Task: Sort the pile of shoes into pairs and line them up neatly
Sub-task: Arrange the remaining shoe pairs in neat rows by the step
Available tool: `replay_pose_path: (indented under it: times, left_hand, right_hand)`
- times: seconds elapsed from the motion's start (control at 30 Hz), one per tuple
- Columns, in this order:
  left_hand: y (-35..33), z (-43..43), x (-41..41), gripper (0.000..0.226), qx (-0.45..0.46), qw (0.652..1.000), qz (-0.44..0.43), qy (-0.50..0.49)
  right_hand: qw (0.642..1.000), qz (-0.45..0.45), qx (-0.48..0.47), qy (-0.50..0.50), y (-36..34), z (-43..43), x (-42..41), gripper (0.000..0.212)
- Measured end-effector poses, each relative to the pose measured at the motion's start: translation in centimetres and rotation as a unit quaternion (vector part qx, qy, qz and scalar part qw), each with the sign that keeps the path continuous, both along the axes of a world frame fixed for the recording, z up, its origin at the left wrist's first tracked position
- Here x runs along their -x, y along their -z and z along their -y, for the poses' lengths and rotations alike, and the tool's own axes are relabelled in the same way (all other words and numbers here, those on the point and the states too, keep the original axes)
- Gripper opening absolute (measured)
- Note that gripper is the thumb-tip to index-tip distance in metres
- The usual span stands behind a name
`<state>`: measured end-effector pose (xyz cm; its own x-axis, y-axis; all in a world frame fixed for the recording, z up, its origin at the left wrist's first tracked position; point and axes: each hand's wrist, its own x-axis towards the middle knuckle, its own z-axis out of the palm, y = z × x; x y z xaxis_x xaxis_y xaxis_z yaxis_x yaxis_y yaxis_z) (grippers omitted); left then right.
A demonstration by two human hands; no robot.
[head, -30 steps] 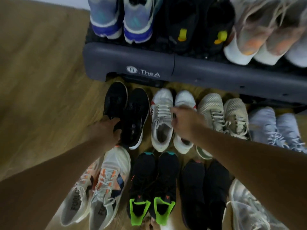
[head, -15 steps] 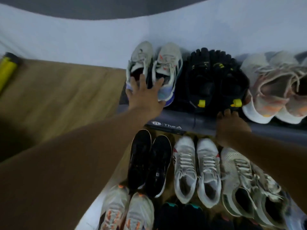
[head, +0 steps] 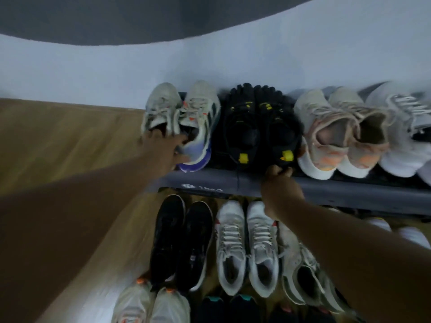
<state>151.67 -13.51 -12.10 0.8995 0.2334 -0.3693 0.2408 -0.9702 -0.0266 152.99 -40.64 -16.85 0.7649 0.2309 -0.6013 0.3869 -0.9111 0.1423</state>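
Left hand (head: 163, 148): laid over the heels of the white sneakers with purple soles (head: 200, 117), fingers reaching toward the openings. Blur hides whether it grips them.
Right hand (head: 279, 183): fingers curled onto the heel of the right shoe of the black toe shoes (head: 256, 127), just under its yellow tab.
Direction: both pairs sit on the grey step platform (head: 349, 194), ahead of the hands, with toes to the wall, heels to the person, and long axes running straight away.
Nearer hand: left for the white pair, right for the black.
Neighbours: the beige-and-peach sneakers (head: 338, 136) press against the black pair's right side.
Below the arms: the black sneakers (head: 182, 241) and the white lace-up sneakers (head: 247, 248) are lined up on the floor, so I judge a pull back would pass over them.
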Motion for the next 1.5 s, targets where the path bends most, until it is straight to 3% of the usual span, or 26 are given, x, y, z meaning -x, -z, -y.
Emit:
replay_pose_path:
  times: [0.1, 0.17, 0.27, 0.37, 0.43, 0.53, 0.63, 0.8, 0.83, 0.9, 1.0, 1.03, 1.1, 1.17, 1.23, 1.4, 1.5]
  left_hand:
    - [-0.2, 3.1, 1.0, 0.078, -0.116, 0.991, 0.067, -0.026]
    - [-0.7, 6.8, 1.5, 0.083, -0.15, 0.98, 0.125, 0.044]
    - [-0.8, 13.6, 0.3, 0.084, 0.001, 0.977, 0.119, 0.174]
    - [-0.2, 19.2, -1.6, 0.084, 0.111, 0.982, 0.01, 0.149]
    - [0.8, 21.2, -2.9, 0.079, 0.079, 0.987, -0.022, 0.141]
    - [2.1, 21.7, -5.0, 0.059, 0.025, 0.989, 0.002, 0.149]
    - [2.3, 20.9, -6.0, 0.042, 0.037, 0.99, 0.019, 0.136]
    - [1.9, 20.3, -6.1, 0.045, 0.042, 0.99, -0.041, 0.131]
    - [1.6, 21.0, -5.8, 0.05, 0.032, 0.993, -0.043, 0.108]
    - [0.7, 23.1, -5.2, 0.059, 0.0, 0.996, 0.038, 0.086]
    - [-0.1, 27.5, -5.7, 0.058, -0.015, 0.954, 0.217, 0.206]
    - [0.2, 29.0, -6.1, 0.058, 0.006, 0.948, 0.213, 0.237]
    - [1.5, 31.5, -7.1, 0.066, 0.051, 0.96, 0.124, 0.246]
    - [2.9, 32.5, -8.1, 0.067, 0.055, 0.969, 0.073, 0.228]
    - [2.9, 32.4, -8.7, 0.063, 0.028, 0.972, 0.071, 0.22]
    - [1.4, 32.9, -9.0, 0.057, 0.037, 0.979, 0.094, 0.178]
    - [-0.3, 34.4, -9.3, 0.067, -0.037, 0.976, 0.128, 0.172]
  right_hand:
    - [1.0, -0.002, -0.006, -0.019, 0.5, 0.0, 0.3, 0.083]
    - [1.0, -0.004, -0.02, -0.019, 0.3, 0.3, 0.2, 0.085]
    - [0.998, 0.001, -0.035, -0.043, -0.2, 1.6, -0.5, 0.085]
    - [0.995, -0.045, -0.048, -0.071, 0.2, 3.1, -1.1, 0.085]
    - [0.994, -0.072, -0.056, -0.066, 0.8, 4.5, -1.3, 0.087]
    - [0.992, -0.078, -0.084, -0.055, 1.3, 5.4, -2.0, 0.08]
    - [0.988, -0.086, -0.113, -0.056, 1.4, 5.8, -2.0, 0.075]
    - [0.971, -0.127, -0.199, -0.045, -0.3, 8.1, -2.4, 0.073]
    - [0.967, -0.112, -0.227, -0.035, -1.3, 9.1, -2.3, 0.068]
    - [0.962, -0.003, -0.274, -0.005, -2.9, 12.2, -1.5, 0.043]
    - [0.964, 0.152, -0.209, 0.069, -3.0, 19.5, -0.9, 0.02]
    - [0.964, 0.156, -0.184, 0.116, -2.5, 22.0, -1.2, 0.024]
    - [0.973, 0.082, -0.128, 0.173, -1.2, 25.4, -2.1, 0.049]
    - [0.983, -0.011, -0.088, 0.16, 0.1, 26.5, -2.1, 0.078]
    - [0.987, -0.028, -0.073, 0.141, 0.7, 26.6, -1.7, 0.093]
    - [0.989, -0.03, -0.068, 0.128, -0.1, 26.9, -2.8, 0.096]
    - [0.992, -0.048, -0.056, 0.106, -0.9, 27.2, -3.4, 0.093]
